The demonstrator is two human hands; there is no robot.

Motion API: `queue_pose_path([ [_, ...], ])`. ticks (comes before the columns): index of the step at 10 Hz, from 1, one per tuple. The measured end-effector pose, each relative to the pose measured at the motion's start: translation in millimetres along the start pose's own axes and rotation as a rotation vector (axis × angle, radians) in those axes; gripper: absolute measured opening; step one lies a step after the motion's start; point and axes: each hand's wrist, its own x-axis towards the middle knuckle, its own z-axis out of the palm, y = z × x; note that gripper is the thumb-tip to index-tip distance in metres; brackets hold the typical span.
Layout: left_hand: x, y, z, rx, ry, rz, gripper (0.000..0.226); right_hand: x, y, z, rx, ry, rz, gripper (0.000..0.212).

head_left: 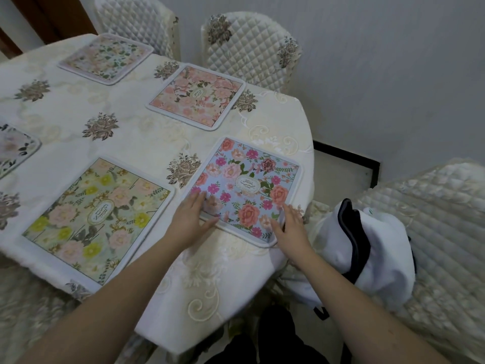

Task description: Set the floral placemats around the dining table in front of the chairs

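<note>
A blue floral placemat [246,187] lies flat at the table's near right corner. My left hand [190,219] rests with straight fingers on its near left edge. My right hand [290,227] lies with straight fingers on its near right corner. A green-yellow floral placemat [97,219] lies to the left, near the front edge. A pink floral placemat [196,97] lies farther back, in front of a quilted chair [252,48]. A pale floral placemat [105,59] sits at the far side, and part of another placemat [13,148] shows at the left edge.
The table [131,132] wears a cream embroidered cloth with brown flower prints. A second quilted chair [136,22] stands at the back. A quilted chair [433,232] at the right holds a white and black bag [367,248]. A grey wall runs behind.
</note>
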Motion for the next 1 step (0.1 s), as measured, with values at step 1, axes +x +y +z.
queue_pose_path([
  [1, -14.4, 28.7, 2.6, 0.146, -0.116, 0.119, 0.114, -12.7, -3.2, -9.1, -0.023, -0.056, -0.043, 0.068],
])
